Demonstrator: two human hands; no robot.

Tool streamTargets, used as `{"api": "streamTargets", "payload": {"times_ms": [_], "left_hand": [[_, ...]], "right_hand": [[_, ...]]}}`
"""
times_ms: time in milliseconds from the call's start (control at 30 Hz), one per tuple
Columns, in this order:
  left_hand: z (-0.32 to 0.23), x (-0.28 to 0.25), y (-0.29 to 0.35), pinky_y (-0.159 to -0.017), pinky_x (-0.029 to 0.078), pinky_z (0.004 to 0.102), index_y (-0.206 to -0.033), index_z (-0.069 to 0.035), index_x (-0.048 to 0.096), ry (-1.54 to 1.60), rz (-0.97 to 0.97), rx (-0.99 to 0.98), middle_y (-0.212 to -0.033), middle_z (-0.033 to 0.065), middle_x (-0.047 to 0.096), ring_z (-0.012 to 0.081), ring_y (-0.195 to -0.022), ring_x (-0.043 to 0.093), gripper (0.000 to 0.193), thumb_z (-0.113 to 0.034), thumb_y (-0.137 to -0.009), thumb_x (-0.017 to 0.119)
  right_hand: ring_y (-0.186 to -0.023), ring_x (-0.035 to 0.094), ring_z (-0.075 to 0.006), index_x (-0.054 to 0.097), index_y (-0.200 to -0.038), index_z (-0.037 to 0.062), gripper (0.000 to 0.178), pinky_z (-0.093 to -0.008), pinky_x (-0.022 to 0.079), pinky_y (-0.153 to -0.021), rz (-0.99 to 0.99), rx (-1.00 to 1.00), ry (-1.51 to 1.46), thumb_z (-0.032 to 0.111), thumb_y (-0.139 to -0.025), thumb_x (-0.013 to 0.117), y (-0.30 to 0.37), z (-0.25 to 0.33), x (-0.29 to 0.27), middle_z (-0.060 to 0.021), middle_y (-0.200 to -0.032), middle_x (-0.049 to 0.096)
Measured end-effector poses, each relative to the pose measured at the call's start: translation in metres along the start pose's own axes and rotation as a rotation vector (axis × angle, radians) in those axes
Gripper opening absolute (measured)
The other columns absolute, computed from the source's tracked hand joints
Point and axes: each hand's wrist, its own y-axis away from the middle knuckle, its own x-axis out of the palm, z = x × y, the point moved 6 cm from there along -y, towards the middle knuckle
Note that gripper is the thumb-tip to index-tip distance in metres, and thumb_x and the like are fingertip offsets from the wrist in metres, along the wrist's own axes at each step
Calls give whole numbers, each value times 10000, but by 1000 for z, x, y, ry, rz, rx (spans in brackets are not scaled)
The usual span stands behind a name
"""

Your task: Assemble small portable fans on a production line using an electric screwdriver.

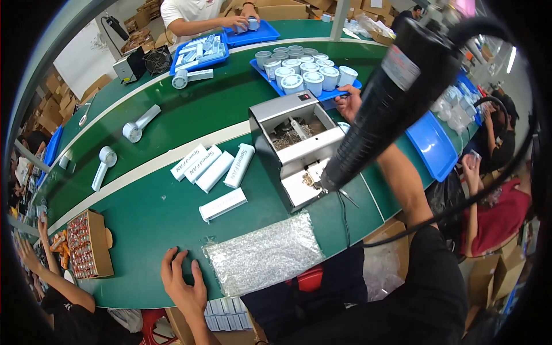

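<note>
At the tray's near right corner: beyond the metal-topped machine (294, 109), we found the right hand (348, 104) with its grip closed on the rim of a blue tray (329, 96); the underside of the hold was hidden from us.
Tray position: it lay on the far green surface, near the back of the machine.
Tray load: we noted round, pale-blue parts (313, 83) with whitish tops, upright and crowded in rough rows, nearly filling it.
Left hand: this one (185, 282) lay on the near edge of the table (149, 224), fingers spread, holding nothing, just beside a silvery bubble-wrap pack (264, 253).
Step in hand: we judged it to be positioning the loaded tray.
Next move, our judgement: any shift would call for a level, slow pull; one-sided lifting could tip the parts.
Nearby: pale oblong boxes (215, 172) lay left of the machine.
</note>
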Motion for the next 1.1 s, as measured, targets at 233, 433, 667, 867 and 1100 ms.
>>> {"api": "streamTargets", "payload": {"times_ms": [233, 433, 667, 867, 1100], "left_hand": [[-8, 10, -5, -1048, 466, 463, -1160, 3, 683, 65, 11, 81, -1329, 198, 623, 410, -1222, 607, 258, -80, -916, 680], [-8, 0, 2, -1028, 470, 460, -1154, 2, 678, 4, -30, 63, -1318, 199, 622, 408, -1199, 611, 248, -78, -919, 672], [-7, 2, 3, -1018, 476, 450, -1150, 8, 679, 38, -36, 91, -1299, 206, 630, 410, -1171, 622, 234, -77, -933, 664], [-7, -2, 5, -1012, 481, 447, -1151, 15, 679, 56, -44, 112, -1293, 210, 631, 412, -1165, 626, 230, -75, -940, 661], [-12, 5, 0, -998, 496, 444, -1155, 8, 679, 51, -32, 93, -1298, 202, 633, 406, -1174, 628, 235, -67, -933, 669]], "right_hand": [[-778, 763, -271, 552, -1175, -121, 424, -361, 659, -672, 47, -403, 632, 236, -959, 624, 48, 13, -40, -204, -942, 727], [-925, 706, -387, 698, -1118, 69, 369, -466, 601, -861, -549, -1447, 1963, 315, -854, 776, 149, 16, 52, -190, -936, 669], [-1323, 522, -427, 574, -1362, 251, 698, -609, 492, -1052, -510, -1096, 2373, 469, -757, 845, 57, 14, 57, -197, -1376, 512], [-1241, 549, -414, 601, -1306, 209, 718, -552, 511, -1026, -233, -1301, 2329, 332, -686, 941, 81, 19, 77, -155, -1299, 562], [-1145, 603, -398, 604, -1274, 171, 690, -475, 519, -994, -112, -1259, 2302, 221, -672, 938, 208, -13, 39, -150, -1229, 590]]}}
